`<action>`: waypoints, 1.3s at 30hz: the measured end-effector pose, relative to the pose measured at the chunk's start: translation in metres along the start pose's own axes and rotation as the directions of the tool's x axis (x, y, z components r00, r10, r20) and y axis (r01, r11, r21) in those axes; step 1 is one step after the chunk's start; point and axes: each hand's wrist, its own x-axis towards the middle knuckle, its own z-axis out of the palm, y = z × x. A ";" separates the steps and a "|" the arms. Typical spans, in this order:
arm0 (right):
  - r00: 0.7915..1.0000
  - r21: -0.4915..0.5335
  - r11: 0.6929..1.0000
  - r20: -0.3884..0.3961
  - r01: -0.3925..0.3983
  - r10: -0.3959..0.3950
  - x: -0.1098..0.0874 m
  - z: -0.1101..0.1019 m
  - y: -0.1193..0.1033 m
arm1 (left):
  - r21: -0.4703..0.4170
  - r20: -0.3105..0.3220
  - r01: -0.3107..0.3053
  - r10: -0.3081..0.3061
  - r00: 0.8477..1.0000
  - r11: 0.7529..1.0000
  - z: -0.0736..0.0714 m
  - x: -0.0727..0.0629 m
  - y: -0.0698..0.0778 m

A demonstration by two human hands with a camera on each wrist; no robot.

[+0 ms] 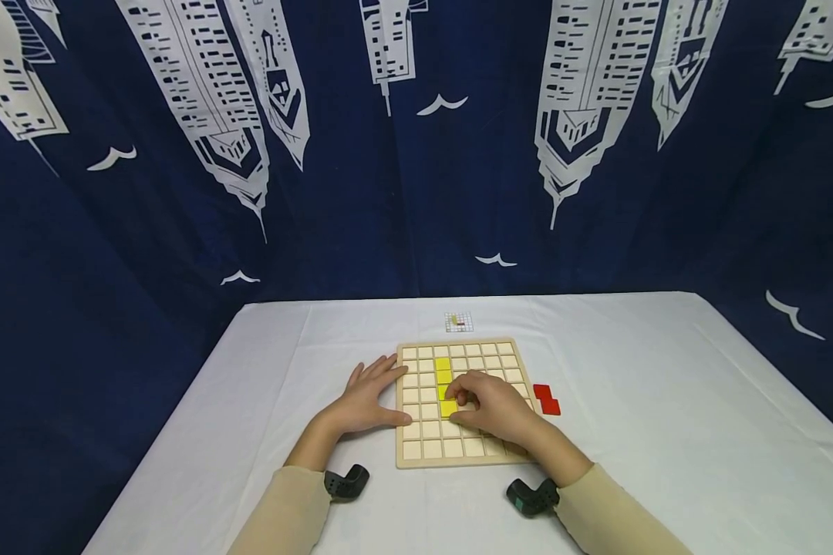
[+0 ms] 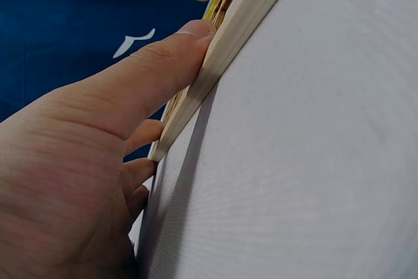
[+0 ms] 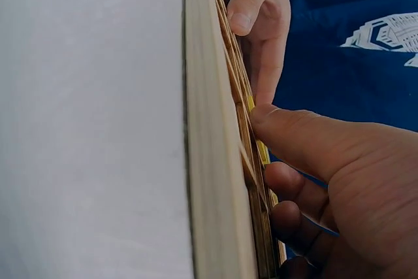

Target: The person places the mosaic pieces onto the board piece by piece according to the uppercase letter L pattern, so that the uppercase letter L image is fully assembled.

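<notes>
A square wooden grid board (image 1: 468,462) lies flat on the white table. Yellow squares (image 1: 443,377) form a column on its cells, left of the middle. My left hand (image 1: 363,403) rests at the board's left edge, fingers spread and thumb on the rim. Over the column's near end, my right hand (image 1: 494,405) has curled fingers; its thumb and index finger pinch the lowest yellow tile (image 1: 447,408). In the right wrist view, the thumb (image 3: 294,129) touches the yellow edge. Part of the board's right side is hidden under the right hand.
Beside the board's right edge lies a red stepped piece (image 1: 546,400). Beyond the far edge sits a small card (image 1: 459,322) printed with a coloured grid. The white tablecloth (image 1: 639,385) spreads around, with a dark blue patterned curtain (image 1: 403,193) behind.
</notes>
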 end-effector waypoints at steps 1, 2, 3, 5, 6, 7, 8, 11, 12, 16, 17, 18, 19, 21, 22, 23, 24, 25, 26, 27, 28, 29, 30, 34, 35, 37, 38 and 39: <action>1.000 -0.001 1.000 -0.002 -0.004 0.004 0.000 0.000 0.000 | 0.001 0.000 0.000 0.000 1.000 1.000 0.000 0.000 0.000; 1.000 -0.002 1.000 -0.005 -0.005 0.005 -0.001 0.000 0.000 | 0.002 0.001 0.000 0.000 1.000 1.000 0.000 0.000 0.000; 1.000 -0.003 1.000 -0.008 -0.005 0.005 -0.001 0.000 0.000 | 0.003 0.001 -0.001 0.001 1.000 1.000 0.000 0.000 0.000; 1.000 -0.003 1.000 -0.013 -0.002 0.002 -0.001 0.000 0.000 | 0.002 0.001 -0.003 0.003 1.000 1.000 0.000 -0.001 0.001; 1.000 -0.003 1.000 -0.014 -0.002 0.002 -0.001 0.001 0.000 | 0.003 0.000 -0.003 0.003 1.000 1.000 0.000 -0.001 0.001; 1.000 -0.001 1.000 -0.015 -0.001 0.001 -0.001 0.001 0.000 | 0.004 0.001 -0.003 0.003 1.000 1.000 0.000 -0.001 0.001; 1.000 0.000 1.000 -0.015 0.000 0.000 -0.001 0.001 0.000 | 0.004 0.000 -0.002 0.002 1.000 1.000 0.000 -0.001 0.001; 1.000 0.002 1.000 -0.008 -0.002 0.002 -0.002 0.000 0.000 | 0.005 -0.001 -0.001 0.001 1.000 1.000 0.000 -0.001 0.001; 1.000 0.004 1.000 -0.004 -0.003 0.003 -0.002 0.000 0.000 | 0.005 -0.001 0.000 0.000 1.000 1.000 0.000 -0.001 0.001; 1.000 0.010 1.000 0.014 0.002 -0.002 -0.001 -0.001 0.001 | 0.001 -0.002 0.002 -0.002 1.000 1.000 0.000 -0.001 0.002; 1.000 0.020 1.000 0.019 0.007 -0.007 -0.001 -0.001 0.001 | -0.001 -0.003 0.002 -0.002 1.000 1.000 0.000 -0.001 0.002; 1.000 0.030 0.999 0.021 0.012 -0.013 -0.001 -0.002 0.002 | -0.001 -0.004 0.003 -0.003 1.000 1.000 0.000 -0.002 0.002; 1.000 0.043 0.999 0.024 0.015 -0.016 -0.002 -0.003 0.002 | -0.003 -0.004 0.003 -0.003 1.000 1.000 0.000 -0.002 0.002; 0.999 0.067 0.997 0.023 0.024 -0.025 -0.002 -0.006 0.002 | -0.004 -0.007 0.001 -0.001 1.000 1.000 0.000 -0.002 0.002; 0.999 0.075 0.997 0.021 0.026 -0.028 -0.002 -0.008 0.002 | -0.004 -0.008 -0.001 0.001 1.000 1.000 0.000 -0.002 0.002; 0.999 0.083 0.996 0.020 0.028 -0.030 -0.002 -0.009 0.003 | -0.005 -0.009 -0.002 0.002 1.000 1.000 0.000 -0.002 0.001; 0.999 0.087 0.996 0.016 0.028 -0.029 -0.002 -0.011 0.002 | -0.005 -0.010 -0.002 0.002 1.000 1.000 0.000 -0.002 0.001; 0.999 0.085 0.996 0.013 0.030 -0.031 -0.002 -0.013 0.003 | -0.004 -0.011 -0.003 0.003 1.000 1.000 0.000 -0.002 0.001; 0.999 0.084 0.996 0.009 0.032 -0.033 -0.002 -0.015 0.003 | -0.003 -0.012 -0.004 0.004 1.000 1.000 0.001 -0.002 0.001; 0.999 0.082 0.996 0.006 0.033 -0.034 -0.003 -0.017 0.003 | -0.003 -0.012 -0.004 0.004 1.000 1.000 0.001 -0.002 0.001; 0.999 0.081 0.996 0.003 0.033 -0.033 -0.003 -0.019 0.003 | -0.002 -0.012 -0.003 0.003 1.000 1.000 0.001 -0.001 0.001; 0.999 0.081 0.996 -0.001 0.037 -0.037 -0.003 -0.020 0.004 | -0.003 -0.012 -0.003 0.003 1.000 1.000 0.001 -0.001 0.001; 0.999 0.081 0.996 -0.007 0.038 -0.038 -0.003 -0.022 0.005 | -0.003 -0.012 -0.003 0.003 1.000 1.000 0.000 -0.001 0.001; 0.999 0.079 0.996 -0.029 0.041 -0.038 -0.004 -0.031 0.008 | -0.003 -0.011 -0.005 0.005 1.000 1.000 0.000 -0.001 0.001; 0.999 0.076 0.996 -0.037 0.042 -0.040 -0.004 -0.033 0.010 | -0.002 -0.011 -0.005 0.005 1.000 1.000 0.000 -0.001 0.001; 0.998 0.072 0.997 -0.051 0.041 -0.037 -0.005 -0.039 0.012 | -0.001 -0.011 -0.006 0.006 1.000 1.000 0.001 -0.001 0.001; 0.998 0.068 0.997 -0.059 0.038 -0.034 -0.006 -0.041 0.013 | 0.000 -0.010 -0.006 0.006 1.000 1.000 0.001 -0.001 0.000; 0.997 0.064 0.997 -0.067 0.033 -0.028 -0.007 -0.044 0.015 | 0.000 -0.009 -0.006 0.006 1.000 1.000 0.001 -0.001 0.000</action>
